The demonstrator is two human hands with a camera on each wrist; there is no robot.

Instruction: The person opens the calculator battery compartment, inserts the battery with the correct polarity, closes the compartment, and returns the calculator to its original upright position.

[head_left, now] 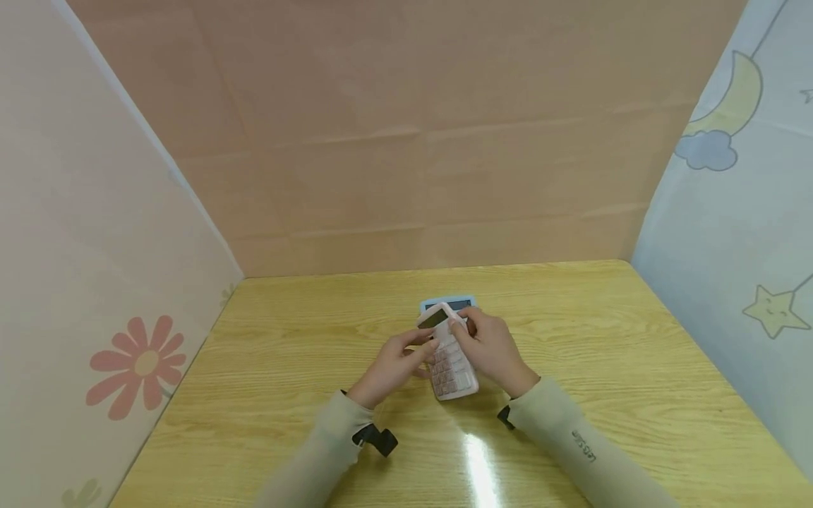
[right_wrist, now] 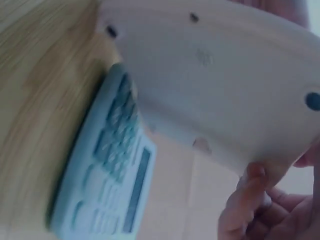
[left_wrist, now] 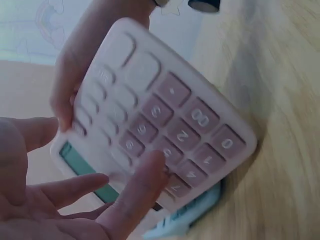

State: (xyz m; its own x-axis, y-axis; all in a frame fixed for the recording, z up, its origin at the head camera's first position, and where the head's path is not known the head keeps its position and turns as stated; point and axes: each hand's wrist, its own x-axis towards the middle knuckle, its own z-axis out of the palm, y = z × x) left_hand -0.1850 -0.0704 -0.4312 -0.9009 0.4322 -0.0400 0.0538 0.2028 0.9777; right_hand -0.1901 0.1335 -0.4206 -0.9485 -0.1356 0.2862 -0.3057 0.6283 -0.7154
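A pale pink calculator [head_left: 454, 370] with darker pink number keys is held tilted above the table. My right hand [head_left: 497, 347] grips it by its upper right edge, with the thumb on the front and curled fingers [right_wrist: 245, 200] at the back. At its left side is my left hand [head_left: 392, 363], fingers spread and fairly straight. In the left wrist view, one left finger [left_wrist: 137, 195] lies over the number keys; whether it presses them I cannot tell. Behind and below, a light blue calculator [right_wrist: 80, 187] lies on the table, partly hidden by the pink one.
The wood-grain table [head_left: 286, 381] reaches back to a plain peach-coloured panel [head_left: 419, 141]. Patterned panels stand on both sides, with a pink flower [head_left: 146, 363] on the left and a yellow star [head_left: 776, 310] on the right. Dark straps [head_left: 381, 439] hang at the wrists.
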